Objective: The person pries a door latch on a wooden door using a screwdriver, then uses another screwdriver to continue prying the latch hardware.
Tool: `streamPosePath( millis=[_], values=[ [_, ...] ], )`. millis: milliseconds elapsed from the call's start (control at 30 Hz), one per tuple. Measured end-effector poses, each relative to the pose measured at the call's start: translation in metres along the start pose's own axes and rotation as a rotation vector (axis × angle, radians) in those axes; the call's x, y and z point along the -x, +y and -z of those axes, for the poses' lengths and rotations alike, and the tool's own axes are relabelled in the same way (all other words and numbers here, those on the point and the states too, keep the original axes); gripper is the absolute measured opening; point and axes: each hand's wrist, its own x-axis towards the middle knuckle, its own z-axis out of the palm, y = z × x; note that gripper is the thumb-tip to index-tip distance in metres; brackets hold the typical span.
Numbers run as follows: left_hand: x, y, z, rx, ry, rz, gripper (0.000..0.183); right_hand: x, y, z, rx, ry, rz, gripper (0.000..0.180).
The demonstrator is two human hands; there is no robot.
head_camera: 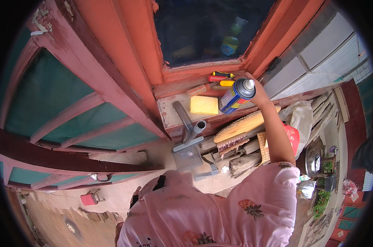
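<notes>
My right hand (256,90) is at the right side of a blue and yellow spray can (232,100) with a grey top and white nozzle. The can partly covers the hand, so its grip cannot be told. A yellow sponge (204,105) lies left of the can on the window ledge. Behind them are a yellow-and-black handled tool (223,74), a red handle (215,78), a yellow handle (227,83) and a worn wooden-handled tool (199,90). My left hand is out of view.
Below the ledge are a grey plastic long-handled dustpan (188,154), a brush head (232,143), a yellow corncob-like object (239,125) and split logs (245,163). Red-framed window glass (205,31) rises ahead. An open door (78,154) stands left, a small red stool (88,199) beyond it.
</notes>
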Motion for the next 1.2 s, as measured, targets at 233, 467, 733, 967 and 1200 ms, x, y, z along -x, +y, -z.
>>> streamPosePath(
  millis=[233, 467, 733, 967, 1200],
  values=[
    [0.0, -0.068, 0.008, -0.075, -0.048, -0.066, 0.034, 0.001, 0.01, 0.008, 0.173, 0.337, 0.195, 0.025],
    [0.045, 0.038, 0.009, 0.218, 0.149, -0.267, 0.016, 0.071, -0.047, 0.08, -0.678, 1.101, 0.007, 0.017],
    [0.176, 0.277, 0.034, 0.271, -0.181, -0.818, 0.011, 0.202, -0.242, -0.062, -0.922, 0.483, -0.317, 0.023],
    [0.234, 0.309, 0.062, -0.106, -0.221, -1.374, 0.034, 0.226, -0.413, -0.247, -1.088, -0.039, -0.299, 0.023],
    [0.197, 0.198, 0.145, -0.445, 0.053, -1.48, 0.028, 0.224, -0.504, -0.273, -0.713, -0.302, -0.188, 0.015]
  ],
)
